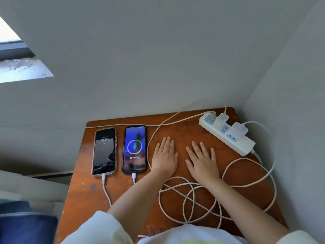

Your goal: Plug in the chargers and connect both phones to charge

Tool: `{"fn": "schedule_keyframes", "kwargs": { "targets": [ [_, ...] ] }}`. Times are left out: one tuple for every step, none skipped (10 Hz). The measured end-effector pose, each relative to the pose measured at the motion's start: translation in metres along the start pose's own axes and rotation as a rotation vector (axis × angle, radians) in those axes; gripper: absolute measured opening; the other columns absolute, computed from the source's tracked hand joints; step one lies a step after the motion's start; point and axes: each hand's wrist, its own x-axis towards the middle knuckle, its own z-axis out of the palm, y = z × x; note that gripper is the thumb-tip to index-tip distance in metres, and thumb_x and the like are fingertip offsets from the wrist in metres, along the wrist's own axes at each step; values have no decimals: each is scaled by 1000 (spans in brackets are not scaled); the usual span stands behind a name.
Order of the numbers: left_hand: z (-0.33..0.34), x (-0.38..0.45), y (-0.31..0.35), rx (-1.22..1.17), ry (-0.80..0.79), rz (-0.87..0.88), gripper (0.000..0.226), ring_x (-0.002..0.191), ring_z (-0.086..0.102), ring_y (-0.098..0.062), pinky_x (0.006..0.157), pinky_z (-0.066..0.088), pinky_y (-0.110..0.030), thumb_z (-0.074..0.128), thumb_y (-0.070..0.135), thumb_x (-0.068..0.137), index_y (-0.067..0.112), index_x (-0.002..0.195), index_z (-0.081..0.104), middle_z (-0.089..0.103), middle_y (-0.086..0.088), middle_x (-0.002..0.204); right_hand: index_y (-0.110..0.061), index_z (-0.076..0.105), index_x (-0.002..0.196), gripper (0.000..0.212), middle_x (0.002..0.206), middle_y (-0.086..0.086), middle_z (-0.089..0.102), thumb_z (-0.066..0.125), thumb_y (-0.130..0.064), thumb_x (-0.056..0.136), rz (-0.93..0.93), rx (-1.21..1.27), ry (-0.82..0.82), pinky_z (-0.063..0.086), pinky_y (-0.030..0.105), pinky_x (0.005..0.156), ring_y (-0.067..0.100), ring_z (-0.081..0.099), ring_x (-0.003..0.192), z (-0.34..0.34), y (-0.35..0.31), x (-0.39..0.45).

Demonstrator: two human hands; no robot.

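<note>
The black-cased phone with the lit blue screen [134, 149] lies face up on the worn reddish-brown wooden table [84, 194], showing a green charging ring, with a white cable plugged into its near end. Just to its left, the clear-cased phone with the dark lock screen [104, 151] also has a white cable seated at its near end; I see no charging symbol there, so I judge that connection worth a check. Both cables run through the tangled white loops [190, 198] near me, presumably toward the two white cube chargers [220, 120] [237, 131] seated in the white power strip with blue sockets [246, 144] at the far right corner. My left hand [164, 155] and right hand [202, 160] rest flat, fingers spread, holding nothing, between phones and strip. To finish well, I verify each plug is fully home without dragging the cable loops.
</note>
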Motion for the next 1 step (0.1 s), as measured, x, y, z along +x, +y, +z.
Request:
{"fn": "schedule_keyframes", "kwargs": {
  "targets": [
    [-1,0,0,-6,-14,14,53,140,-9,-16,105,-14,-28,15,37,96,13,142,0,-2,-4,154,-16,29,140,45,152,6,25,38,-28,97,69,279,50,13,43,116,22,16,141,-24,-2,5]
  ]
}}
